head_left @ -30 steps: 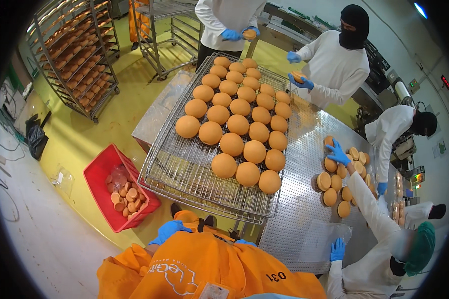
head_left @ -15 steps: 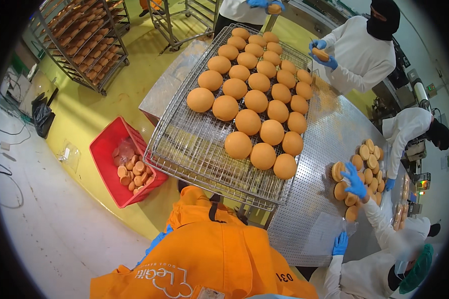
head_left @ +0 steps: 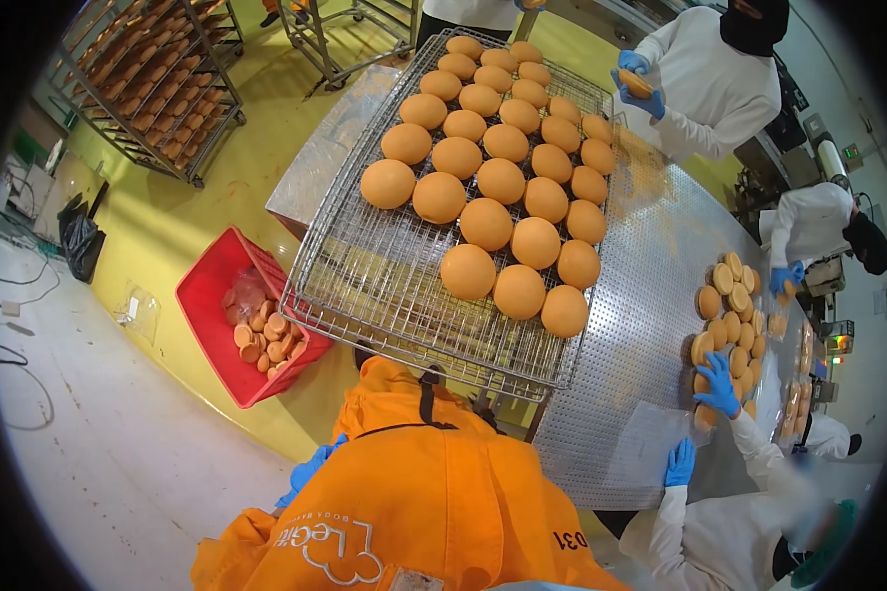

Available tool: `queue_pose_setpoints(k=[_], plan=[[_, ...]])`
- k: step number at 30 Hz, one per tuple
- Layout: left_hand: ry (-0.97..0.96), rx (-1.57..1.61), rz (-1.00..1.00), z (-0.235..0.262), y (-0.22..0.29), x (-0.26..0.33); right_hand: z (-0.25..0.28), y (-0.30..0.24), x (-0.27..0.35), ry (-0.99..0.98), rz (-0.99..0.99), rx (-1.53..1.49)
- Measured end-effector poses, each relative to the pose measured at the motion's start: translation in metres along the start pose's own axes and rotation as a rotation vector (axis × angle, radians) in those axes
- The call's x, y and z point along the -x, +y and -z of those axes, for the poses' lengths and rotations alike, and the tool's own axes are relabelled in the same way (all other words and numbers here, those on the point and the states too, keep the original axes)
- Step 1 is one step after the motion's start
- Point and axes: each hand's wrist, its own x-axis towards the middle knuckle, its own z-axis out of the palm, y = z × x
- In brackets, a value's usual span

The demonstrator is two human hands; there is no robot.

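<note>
Currently, the person's left hand (head_left: 308, 478), in a blue glove, hangs nearer the viewer than the silver wire rack, against the side of the person's orange cloth garment (head_left: 443, 512). The garment partly covers this hand, so I cannot tell whether it is clenched, released or grasping something. The right hand is out of view, and its state cannot be told either.

Golden-brown, dome-shaped round buns (head_left: 506, 181) sit in rows on the silver wire rack (head_left: 365, 281), filling its far and right parts; bare wire shows along its near left. Beyond the rack's near left corner, a red plastic crate (head_left: 212, 295) stands on the yellow floor (head_left: 138, 241), with small orange-brown bread rounds (head_left: 271, 340) heaped inside.

To the right of the rack stretches a perforated, silvery metal surface (head_left: 641, 286). Well to the rack's right, a cluster of round, pale-and-brown buns (head_left: 737, 315) lies on it, and a co-worker's blue-gloved hand (head_left: 719, 382) touches the cluster's near end. Off the rack's near right corner lies a clear plastic sheet (head_left: 641, 453). Past the rack's far right corner, another co-worker (head_left: 710, 79) in white holds a bun (head_left: 636, 84) between two blue-gloved hands.
</note>
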Motion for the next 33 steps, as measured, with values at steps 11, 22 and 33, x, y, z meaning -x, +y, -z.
queue_pose_setpoints(k=[11, 22, 33], plan=[[-0.004, 0.004, 0.020, -0.004, -0.019, -0.015, -0.078, -0.193, 0.114, -0.118, -0.730, -0.847], [-0.008, 0.021, 0.033, -0.014, -0.040, -0.032, -0.085, -0.419, 0.047, -0.480, -0.996, -1.768], [-0.666, -0.111, -0.818, 0.057, 0.046, -0.040, -0.035, -0.425, -0.093, -0.349, -0.688, -1.769]])
